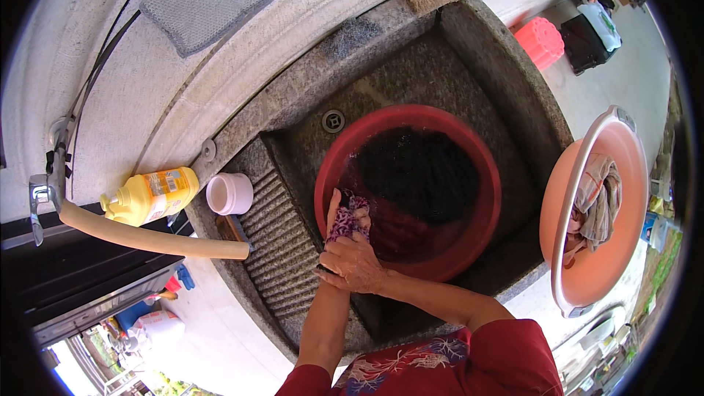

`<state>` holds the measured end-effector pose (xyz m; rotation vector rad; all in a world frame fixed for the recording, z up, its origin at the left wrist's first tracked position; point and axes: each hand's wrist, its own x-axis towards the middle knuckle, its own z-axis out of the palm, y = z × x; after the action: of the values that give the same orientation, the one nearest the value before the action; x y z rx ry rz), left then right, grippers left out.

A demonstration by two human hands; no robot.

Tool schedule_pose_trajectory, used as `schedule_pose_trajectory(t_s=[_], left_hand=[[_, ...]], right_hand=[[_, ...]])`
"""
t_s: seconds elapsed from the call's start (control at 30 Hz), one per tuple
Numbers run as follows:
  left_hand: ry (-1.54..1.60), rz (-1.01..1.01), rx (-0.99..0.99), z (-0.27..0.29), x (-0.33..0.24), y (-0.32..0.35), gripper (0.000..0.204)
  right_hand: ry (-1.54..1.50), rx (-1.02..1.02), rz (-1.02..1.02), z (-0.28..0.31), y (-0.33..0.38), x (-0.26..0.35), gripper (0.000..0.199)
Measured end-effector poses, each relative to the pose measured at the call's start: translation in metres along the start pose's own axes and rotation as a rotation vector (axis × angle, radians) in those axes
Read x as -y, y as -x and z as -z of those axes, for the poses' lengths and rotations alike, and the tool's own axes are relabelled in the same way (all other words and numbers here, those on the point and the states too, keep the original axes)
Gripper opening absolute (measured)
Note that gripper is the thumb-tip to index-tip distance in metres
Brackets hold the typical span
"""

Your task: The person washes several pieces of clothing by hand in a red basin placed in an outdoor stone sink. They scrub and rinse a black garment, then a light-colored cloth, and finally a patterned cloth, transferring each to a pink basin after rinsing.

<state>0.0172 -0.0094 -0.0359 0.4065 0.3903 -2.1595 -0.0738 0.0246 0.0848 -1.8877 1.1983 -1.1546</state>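
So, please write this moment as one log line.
left hand: under cloth | right hand: gripping patterned cloth | place: red basin rim | stone sink

One head-worn fisheye view looks steeply down, close over the stone sink (506,81) and red basin (480,231).

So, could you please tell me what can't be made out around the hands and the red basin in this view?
- Head view: left hand mostly hidden behind the right hand and patterned cloth; its grip cannot be judged.
- Dark laundry in the red basin: too dark to tell the pieces apart.
- Tap feeding the hose: bent and small at the rim.
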Motion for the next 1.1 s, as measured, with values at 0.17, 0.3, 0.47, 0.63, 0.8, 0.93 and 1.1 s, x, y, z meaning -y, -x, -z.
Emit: schedule_pose_trajectory(t_s=[0.17, 0.3, 0.47, 0.63, 0.8, 0.93, 1.1], left_hand=[[-0.292, -0.055, -0.761, -0.062, 0.057, -0.007, 0.036], [-0.294, -0.141, 0.187, -0.004, 0.037, -0.008, 0.036], [-0.362, -0.112, -0.134, -0.012, 0.040, -0.003, 0.037], [-0.602, -0.330, -0.591, -0.091, 0.053, -0.017, 0.052], [-2.032, -0.579, -0.861, 0.002, 0.041, -0.031, 0.051], [-2.138, -0.226, -0.945, 0.004, 0.034, -0.051, 0.040], [-2.140, -0.244, -0.898, -0.011, 0.029, -0.053, 0.044]], right_hand=[[0.281, -0.114, -0.548, 0.008, -0.058, -0.105, 0.037], [0.208, 0.042, -0.533, 0.010, -0.035, -0.057, 0.035], [0.149, 0.009, -0.313, 0.016, 0.006, -0.078, 0.026], [0.781, -0.361, -0.498, 0.064, -0.041, -0.179, 0.017], [0.779, -0.220, -0.347, 0.019, -0.025, -0.183, 0.018], [0.664, 0.000, -0.344, 0.014, -0.014, -0.205, 0.020], [0.011, -0.142, -0.636, 0.055, -0.042, -0.216, 0.021]])
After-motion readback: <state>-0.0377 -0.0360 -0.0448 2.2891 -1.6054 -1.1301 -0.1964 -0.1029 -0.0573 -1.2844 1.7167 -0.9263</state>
